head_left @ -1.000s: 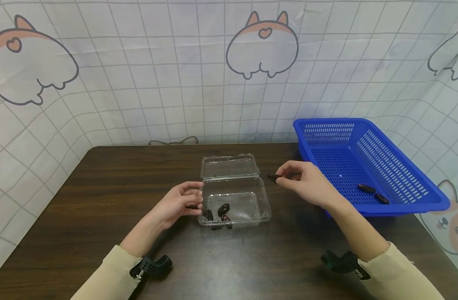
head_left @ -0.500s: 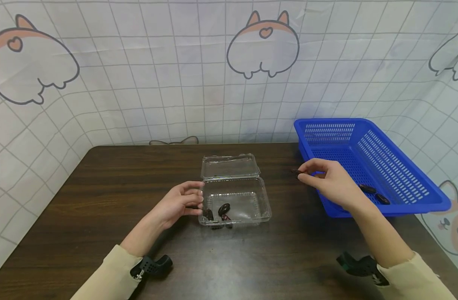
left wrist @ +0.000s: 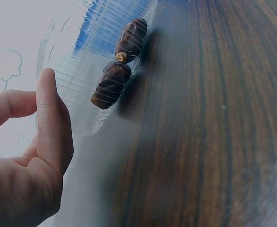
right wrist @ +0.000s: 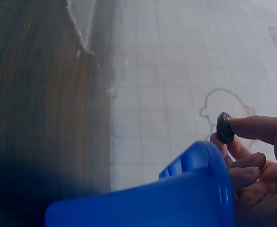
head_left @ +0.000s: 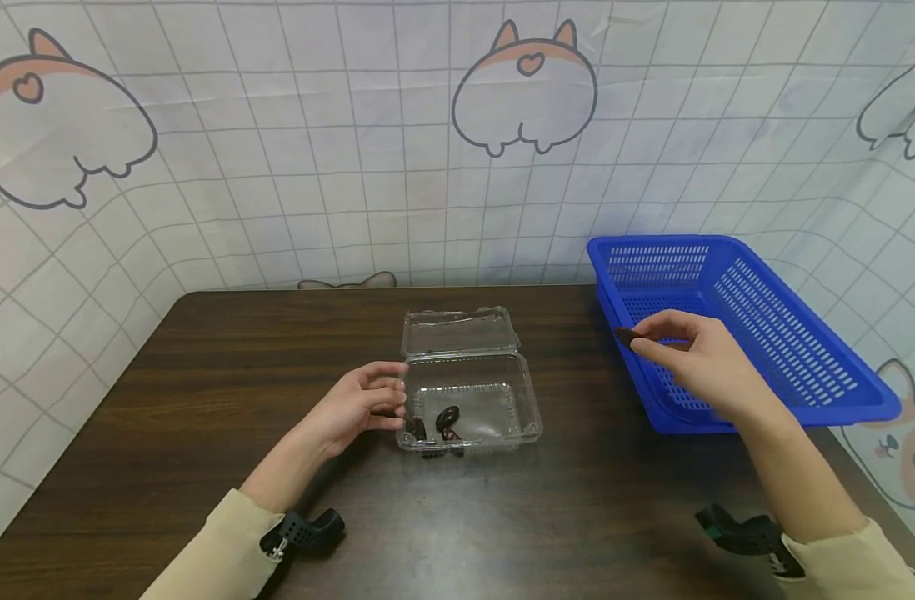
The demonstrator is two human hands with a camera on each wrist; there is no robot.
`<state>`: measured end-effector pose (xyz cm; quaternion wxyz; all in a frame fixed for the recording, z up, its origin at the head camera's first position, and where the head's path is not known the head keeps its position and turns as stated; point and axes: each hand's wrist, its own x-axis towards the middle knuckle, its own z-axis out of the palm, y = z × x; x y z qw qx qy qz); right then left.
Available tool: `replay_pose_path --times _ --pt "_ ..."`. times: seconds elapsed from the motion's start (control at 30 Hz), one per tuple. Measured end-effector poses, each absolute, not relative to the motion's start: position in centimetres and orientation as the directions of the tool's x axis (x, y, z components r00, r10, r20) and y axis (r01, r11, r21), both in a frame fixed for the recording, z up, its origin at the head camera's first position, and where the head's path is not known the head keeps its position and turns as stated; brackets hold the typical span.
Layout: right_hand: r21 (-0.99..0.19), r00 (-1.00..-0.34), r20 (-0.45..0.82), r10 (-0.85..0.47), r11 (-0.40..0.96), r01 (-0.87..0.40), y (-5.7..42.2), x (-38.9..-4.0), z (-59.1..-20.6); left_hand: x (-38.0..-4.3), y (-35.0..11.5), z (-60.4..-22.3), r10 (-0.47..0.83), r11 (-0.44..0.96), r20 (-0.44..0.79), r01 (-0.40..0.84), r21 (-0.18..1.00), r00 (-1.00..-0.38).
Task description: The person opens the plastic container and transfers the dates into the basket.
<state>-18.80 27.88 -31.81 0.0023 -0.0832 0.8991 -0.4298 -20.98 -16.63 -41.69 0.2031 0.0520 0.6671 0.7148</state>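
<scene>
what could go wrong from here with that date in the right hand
The right hand pinches the date by the fingertips close to the edge of the blue plastic basket, so it might slip and drop outside.

The clear plastic clamshell looks light, so the left hand at its side could nudge it askew.

Unlettered to the eye — without a readable word, label, brand, number or sign on blue basket (head_left: 840, 414), clear container (head_left: 495, 404) or printed backdrop (head_left: 307, 196).
</scene>
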Motion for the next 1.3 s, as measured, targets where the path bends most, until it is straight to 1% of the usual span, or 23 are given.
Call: replay_pose_path --times 0.2,0.37,0.67,1.0,1.3 --pt "-0.755 -0.989 0.087 -0.119 0.640 -0.143 29.1 -18.7 -32.2 -20.9 -16.6 -41.6 0.358 -0.024 -0.196 -0.219 0.975 -0.913" --pt "-0.765 -0.990 0.100 -0.095 0.629 -0.138 29.8 -18.6 -32.5 -20.8 -16.6 -41.5 0.357 -0.021 -0.199 -0.221 0.975 -0.913" --pt "-0.773 -0.995 0.084 -0.059 0.626 -0.103 30.9 -18.2 -32.8 -20.9 -16.6 -41.5 0.356 -0.023 -0.203 -0.226 0.974 -0.912" --pt "-0.747 -0.993 0.104 -0.063 0.654 -0.119 31.6 -18.0 -33.1 -21.0 -16.6 -41.5 0.349 -0.025 -0.207 -0.230 0.973 -0.914" --pt "-0.753 -0.988 0.120 -0.095 0.640 -0.153 30.4 -18.1 -33.0 -21.0 -16.6 -41.7 0.351 -0.026 -0.205 -0.228 0.973 -0.914"
